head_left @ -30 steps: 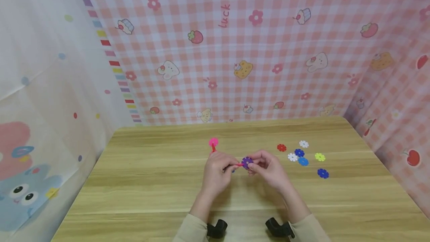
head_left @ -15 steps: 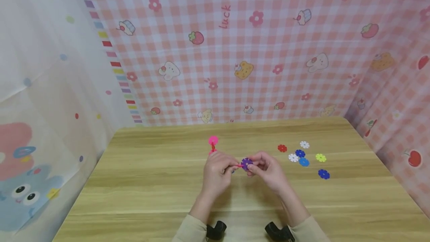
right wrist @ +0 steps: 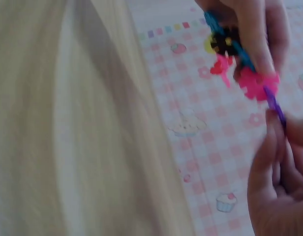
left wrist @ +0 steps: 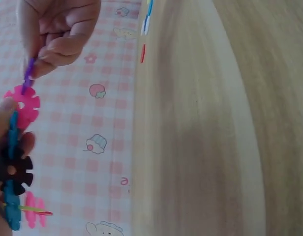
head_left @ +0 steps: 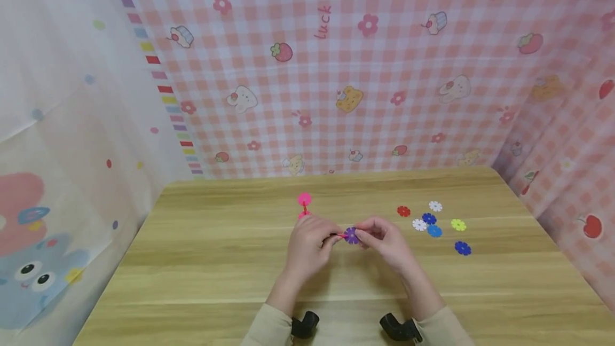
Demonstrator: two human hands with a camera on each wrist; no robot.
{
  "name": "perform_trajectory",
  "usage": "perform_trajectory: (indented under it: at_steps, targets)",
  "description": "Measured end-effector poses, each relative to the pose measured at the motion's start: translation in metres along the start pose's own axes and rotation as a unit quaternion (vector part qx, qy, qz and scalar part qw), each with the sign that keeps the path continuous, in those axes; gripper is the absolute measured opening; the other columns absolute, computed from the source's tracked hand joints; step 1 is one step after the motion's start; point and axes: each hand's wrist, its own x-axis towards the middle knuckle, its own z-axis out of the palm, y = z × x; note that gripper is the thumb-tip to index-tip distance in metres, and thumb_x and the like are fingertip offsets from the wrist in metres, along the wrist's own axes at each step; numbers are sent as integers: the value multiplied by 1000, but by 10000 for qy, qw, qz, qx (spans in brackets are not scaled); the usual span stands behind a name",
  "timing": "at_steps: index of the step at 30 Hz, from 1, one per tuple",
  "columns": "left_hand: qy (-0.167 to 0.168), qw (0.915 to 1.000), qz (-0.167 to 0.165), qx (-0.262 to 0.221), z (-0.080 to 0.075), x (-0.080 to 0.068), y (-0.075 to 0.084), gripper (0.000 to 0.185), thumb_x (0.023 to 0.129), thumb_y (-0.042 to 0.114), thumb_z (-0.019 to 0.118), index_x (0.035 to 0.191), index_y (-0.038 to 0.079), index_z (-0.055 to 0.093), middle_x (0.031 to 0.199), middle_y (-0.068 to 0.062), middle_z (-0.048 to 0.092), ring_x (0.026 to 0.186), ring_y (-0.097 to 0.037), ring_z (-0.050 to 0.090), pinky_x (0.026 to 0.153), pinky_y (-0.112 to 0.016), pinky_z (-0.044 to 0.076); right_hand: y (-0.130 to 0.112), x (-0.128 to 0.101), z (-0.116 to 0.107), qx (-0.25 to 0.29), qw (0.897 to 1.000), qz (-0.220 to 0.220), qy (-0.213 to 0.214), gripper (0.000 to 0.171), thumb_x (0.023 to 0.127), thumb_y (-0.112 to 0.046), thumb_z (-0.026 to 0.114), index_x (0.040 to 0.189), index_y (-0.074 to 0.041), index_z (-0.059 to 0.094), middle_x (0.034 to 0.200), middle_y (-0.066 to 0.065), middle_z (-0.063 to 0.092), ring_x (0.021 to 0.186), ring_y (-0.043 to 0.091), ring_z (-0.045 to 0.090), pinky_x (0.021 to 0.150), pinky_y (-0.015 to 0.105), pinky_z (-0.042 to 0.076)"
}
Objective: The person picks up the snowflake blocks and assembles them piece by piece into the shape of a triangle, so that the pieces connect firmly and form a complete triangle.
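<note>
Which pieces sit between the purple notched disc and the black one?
A pink notched disc, then a teal piece seen edge-on, lie between the purple disc and the black disc in the left wrist view.

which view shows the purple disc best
The head view: the purple disc faces the camera there, notches showing, though the right hand covers one side. The left and right wrist views both show it nearly edge-on, a thin strip meeting the pink disc.

Soft shadows, slightly blurred wrist views.
</note>
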Motion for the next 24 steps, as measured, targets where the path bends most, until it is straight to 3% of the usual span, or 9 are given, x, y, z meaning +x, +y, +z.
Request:
perform_trajectory:
  at_steps: [4, 7, 11, 16, 20, 24]
  targets:
    - [-342, 9988, -192, 286, 0, 0, 2, 40, 70, 26, 91, 102, 9, 74, 94, -1, 74, 88, -17, 67, 94, -39, 47, -1, -1, 6, -149, 9978, 379, 519, 20, 88, -1, 71, 104, 10, 65, 88, 12, 69, 72, 17, 61, 68, 25, 54]
    - [-443, 9980, -200, 411, 1, 0, 4, 48, 65, 31, 93, 104, 10, 74, 96, -1, 74, 89, -17, 67, 95, -40, 46, -1, -1, 10, -78, 9955, 596, 730, 22, 87, -2, 73, 105, 8, 65, 87, 11, 70, 74, 18, 62, 70, 25, 54]
    - [-478, 9972, -197, 540, 4, 1, 7, 43, 66, 32, 92, 100, 12, 76, 94, 1, 74, 89, -16, 67, 90, -37, 48, -1, -1, 14, -110, 9946, 671, 781, 23, 87, -2, 72, 106, 7, 63, 85, 10, 71, 73, 17, 61, 71, 26, 53]
    - [-469, 9968, -501, 421, 5, 1, 9, 34, 70, 28, 91, 96, 13, 77, 91, 3, 74, 88, -15, 67, 86, -34, 50, 3, -1, 13, -196, 9961, 562, 646, 21, 88, -3, 71, 105, 7, 63, 87, 12, 71, 74, 16, 62, 74, 27, 53]
    - [-584, 9947, -796, 298, 4, -1, 9, 34, 70, 25, 91, 98, 11, 77, 93, 2, 74, 88, -15, 66, 88, -34, 51, 9, 1, -5, -744, 9948, 430, 540, 26, 91, -11, 70, 111, 4, 65, 97, 12, 71, 85, 16, 63, 80, 27, 52]
    - [-745, 9915, -1048, 201, 3, -3, 9, 35, 70, 24, 91, 99, 11, 76, 95, 1, 74, 91, -15, 65, 89, -33, 51, 19, 4, -41, -1742, 9810, 400, 759, 27, 94, -16, 69, 115, 2, 66, 102, 11, 69, 90, 18, 61, 80, 26, 50]
